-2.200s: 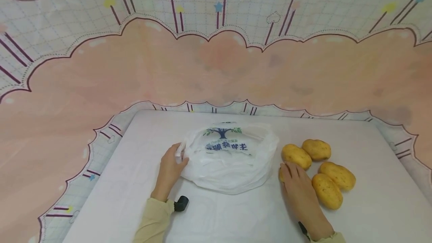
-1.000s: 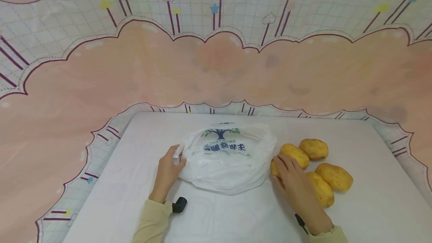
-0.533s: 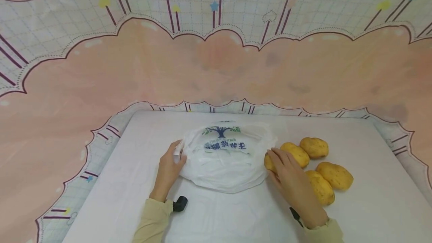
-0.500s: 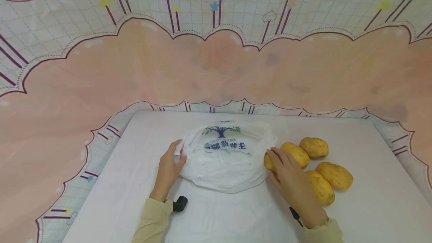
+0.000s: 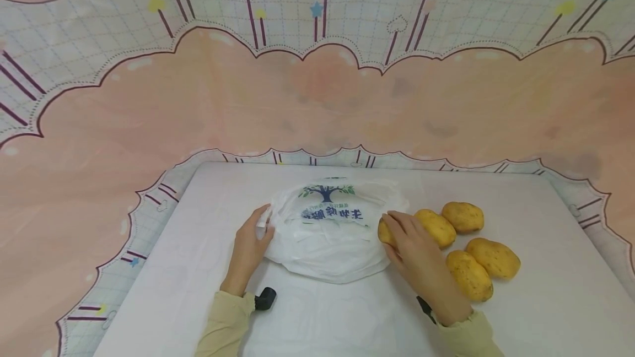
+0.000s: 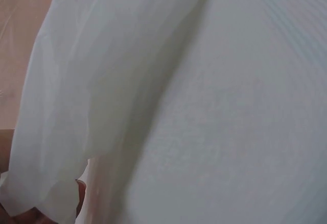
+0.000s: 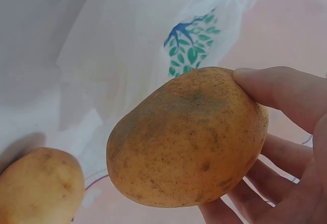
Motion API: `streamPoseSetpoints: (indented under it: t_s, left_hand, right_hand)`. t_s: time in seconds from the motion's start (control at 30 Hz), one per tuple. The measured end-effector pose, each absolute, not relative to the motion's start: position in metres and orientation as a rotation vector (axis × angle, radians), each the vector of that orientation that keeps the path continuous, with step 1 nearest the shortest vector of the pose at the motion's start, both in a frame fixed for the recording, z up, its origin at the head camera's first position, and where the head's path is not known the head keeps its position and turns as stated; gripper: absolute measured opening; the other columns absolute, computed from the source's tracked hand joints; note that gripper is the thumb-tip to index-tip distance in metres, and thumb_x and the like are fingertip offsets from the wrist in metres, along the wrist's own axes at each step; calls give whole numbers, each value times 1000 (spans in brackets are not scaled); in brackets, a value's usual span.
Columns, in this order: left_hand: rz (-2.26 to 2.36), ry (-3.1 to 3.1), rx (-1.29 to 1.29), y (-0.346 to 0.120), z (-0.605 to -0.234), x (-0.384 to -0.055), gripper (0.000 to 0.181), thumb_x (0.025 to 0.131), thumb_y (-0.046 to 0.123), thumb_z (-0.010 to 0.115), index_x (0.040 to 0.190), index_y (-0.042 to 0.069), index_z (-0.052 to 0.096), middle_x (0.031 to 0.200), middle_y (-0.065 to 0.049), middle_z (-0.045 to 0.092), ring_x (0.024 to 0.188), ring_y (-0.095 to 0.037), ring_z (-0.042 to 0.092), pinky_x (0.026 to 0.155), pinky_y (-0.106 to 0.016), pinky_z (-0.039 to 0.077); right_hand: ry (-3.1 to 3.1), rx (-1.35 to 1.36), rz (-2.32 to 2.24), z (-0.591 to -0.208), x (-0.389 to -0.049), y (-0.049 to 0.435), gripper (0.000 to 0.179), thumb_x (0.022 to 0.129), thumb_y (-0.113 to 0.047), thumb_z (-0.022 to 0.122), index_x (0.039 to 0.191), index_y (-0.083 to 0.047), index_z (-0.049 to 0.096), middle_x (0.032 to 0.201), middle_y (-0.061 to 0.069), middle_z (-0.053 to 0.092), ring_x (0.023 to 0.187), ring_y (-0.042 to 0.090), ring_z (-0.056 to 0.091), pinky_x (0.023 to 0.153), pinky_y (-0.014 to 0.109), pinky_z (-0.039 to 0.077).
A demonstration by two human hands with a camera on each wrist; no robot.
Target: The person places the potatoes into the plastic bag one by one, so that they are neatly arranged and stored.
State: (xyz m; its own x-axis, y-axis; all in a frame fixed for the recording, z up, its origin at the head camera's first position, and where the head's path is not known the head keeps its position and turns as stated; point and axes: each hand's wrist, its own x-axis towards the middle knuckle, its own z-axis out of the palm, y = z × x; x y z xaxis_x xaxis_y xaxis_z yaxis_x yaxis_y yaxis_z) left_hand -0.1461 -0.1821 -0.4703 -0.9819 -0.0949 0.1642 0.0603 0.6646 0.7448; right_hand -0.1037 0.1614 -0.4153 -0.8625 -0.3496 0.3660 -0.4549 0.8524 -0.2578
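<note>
A white plastic bag with a printed tree and blue lettering lies in the middle of the table. My left hand pinches its left edge; in the left wrist view the thin plastic hides most of the fingers. At the bag's right side, my right hand grips a potato between thumb and fingers. In the head view the fingers cover much of that potato, which overlaps the bag's right part.
Several loose potatoes lie right of the bag, among them a far one, a near one and one beside the right hand. The white table meets a patterned cloth backdrop behind.
My right hand has moved left with the potato, from among the other potatoes to the bag's right part. The left hand has stayed at the bag's edge.
</note>
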Motion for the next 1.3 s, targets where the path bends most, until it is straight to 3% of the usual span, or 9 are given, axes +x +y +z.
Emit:
streamPoseSetpoints:
  t_s: [1.3]
  left_hand:
    - [-1213,-2719,29,-181,-469,-144,49,93,6,64,141,7,51,142,-19,55,134,-36,49,110,-52,40]
  right_hand:
    - [-2704,738,523,-410,-133,117,56,82,-10,81,133,-4,59,135,11,57,126,27,54,104,41,49]
